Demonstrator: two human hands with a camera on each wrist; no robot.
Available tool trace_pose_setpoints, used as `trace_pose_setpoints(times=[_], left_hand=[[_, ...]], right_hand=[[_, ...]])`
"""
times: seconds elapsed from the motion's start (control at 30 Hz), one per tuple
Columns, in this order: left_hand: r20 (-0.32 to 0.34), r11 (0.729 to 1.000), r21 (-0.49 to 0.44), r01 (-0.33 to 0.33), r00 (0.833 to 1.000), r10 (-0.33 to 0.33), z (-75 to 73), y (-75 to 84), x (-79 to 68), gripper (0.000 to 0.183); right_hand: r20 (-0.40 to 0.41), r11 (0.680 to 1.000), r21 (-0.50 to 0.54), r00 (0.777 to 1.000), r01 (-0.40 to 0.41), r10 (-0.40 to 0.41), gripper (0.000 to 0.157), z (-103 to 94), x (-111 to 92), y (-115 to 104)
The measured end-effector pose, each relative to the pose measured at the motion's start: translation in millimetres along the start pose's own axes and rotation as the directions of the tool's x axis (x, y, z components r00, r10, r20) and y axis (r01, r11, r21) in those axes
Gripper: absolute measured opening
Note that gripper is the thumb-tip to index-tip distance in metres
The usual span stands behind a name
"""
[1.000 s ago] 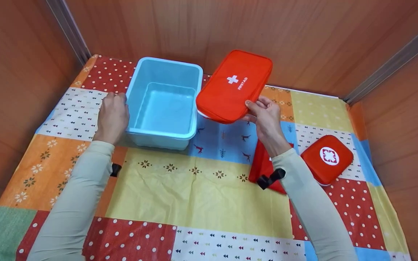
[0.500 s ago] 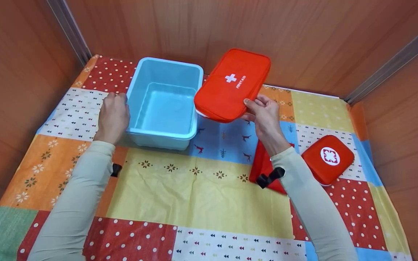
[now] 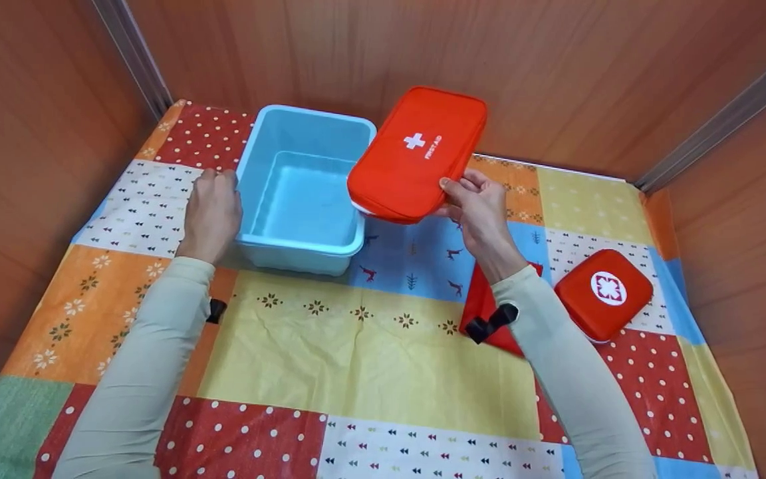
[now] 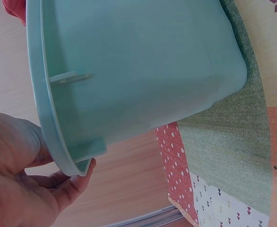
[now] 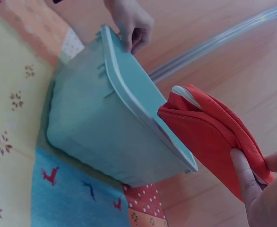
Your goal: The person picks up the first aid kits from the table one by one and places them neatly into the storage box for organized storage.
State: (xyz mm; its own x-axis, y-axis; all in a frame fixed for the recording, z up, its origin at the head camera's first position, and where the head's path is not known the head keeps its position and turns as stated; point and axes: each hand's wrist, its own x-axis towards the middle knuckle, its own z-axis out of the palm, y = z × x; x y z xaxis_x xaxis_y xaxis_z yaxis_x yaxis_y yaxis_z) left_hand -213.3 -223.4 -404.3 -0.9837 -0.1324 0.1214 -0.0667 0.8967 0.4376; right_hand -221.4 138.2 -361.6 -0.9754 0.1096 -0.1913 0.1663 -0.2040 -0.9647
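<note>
A light blue plastic bin stands at the back left of the patchwork cloth, its inside bare in the head view. My left hand grips its left rim; in the left wrist view the fingers curl under the rim lip. My right hand pinches a red first aid pouch by its near right edge, thumb on top. The pouch is held up and tilted, and its left end overlaps the bin's right rim in the head view. White shows along a gap in its edge in the right wrist view.
A flat red pouch lies partly hidden under my right forearm. To its right sits a red case with a white round emblem. Wood-look panels enclose the back and both sides.
My right hand has carried the red first aid pouch slightly left, toward the bin. The left hand keeps its grip on the rim, and the bin stays in place.
</note>
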Motion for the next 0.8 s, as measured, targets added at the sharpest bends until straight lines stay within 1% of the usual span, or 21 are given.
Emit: trace_pose_setpoints(times=[0.23,0.47,0.7,0.8], left_hand=[[-0.002,0.999,-0.037,-0.005,1.0,0.005,0.8,-0.2,0.8,0.036],[0.011,0.999,-0.04,0.003,1.0,-0.003,0.2,0.1,0.6,0.036],[-0.014,0.999,-0.041,0.004,1.0,-0.005,1.5,-0.7,-0.9,0.036],[-0.006,0.999,-0.046,0.005,1.0,-0.005,1.2,-0.9,-0.6,0.036]], right_hand=[[0.012,1.0,-0.01,1.0,-0.022,0.023,0.037,7.2,1.0,-1.9],[0.005,0.999,-0.019,0.999,-0.038,0.038,0.042,13.4,0.5,-3.1],[0.056,1.0,-0.015,0.998,0.0,0.001,0.039,17.3,0.7,-0.9],[0.061,1.0,-0.018,0.998,-0.003,0.004,0.039,19.0,1.4,-0.1]])
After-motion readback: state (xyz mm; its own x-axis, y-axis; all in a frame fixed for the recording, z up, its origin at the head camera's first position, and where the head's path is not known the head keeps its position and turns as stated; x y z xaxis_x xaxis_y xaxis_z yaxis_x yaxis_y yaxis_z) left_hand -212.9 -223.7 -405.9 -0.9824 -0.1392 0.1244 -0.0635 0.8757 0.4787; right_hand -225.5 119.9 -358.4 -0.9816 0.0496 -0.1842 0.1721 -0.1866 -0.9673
